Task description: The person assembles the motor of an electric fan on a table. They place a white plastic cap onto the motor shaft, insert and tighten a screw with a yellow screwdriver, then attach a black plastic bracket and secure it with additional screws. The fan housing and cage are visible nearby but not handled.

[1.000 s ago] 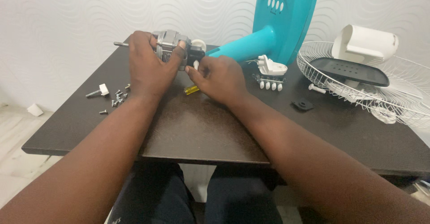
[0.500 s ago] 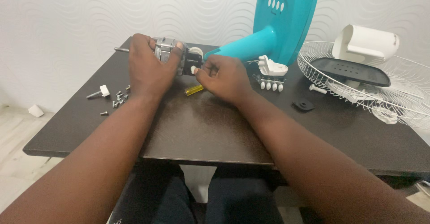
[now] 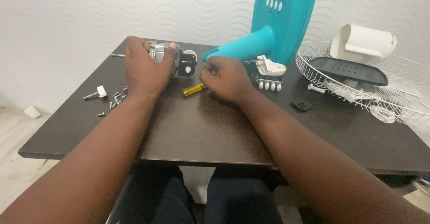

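My left hand (image 3: 145,71) grips a metal fan motor (image 3: 157,51) at the back of the dark table (image 3: 201,130); the motor's black end piece (image 3: 187,66) sticks out to the right of my fingers. My right hand (image 3: 226,78) is curled into a fist just right of the motor. Its fingers close over the shaft of a screwdriver whose yellow handle (image 3: 194,89) pokes out to the left and lies on the table.
A teal fan housing (image 3: 277,22) leans behind my right hand, with a white switch block (image 3: 268,69) at its foot. A white wire grille (image 3: 403,94) holding a black part (image 3: 347,69) and a white cover (image 3: 363,40) lies at right. Loose screws (image 3: 114,98) lie at left.
My right hand has drawn back from the motor's black end, moving right and down onto the screwdriver. The left hand keeps its hold on the motor.
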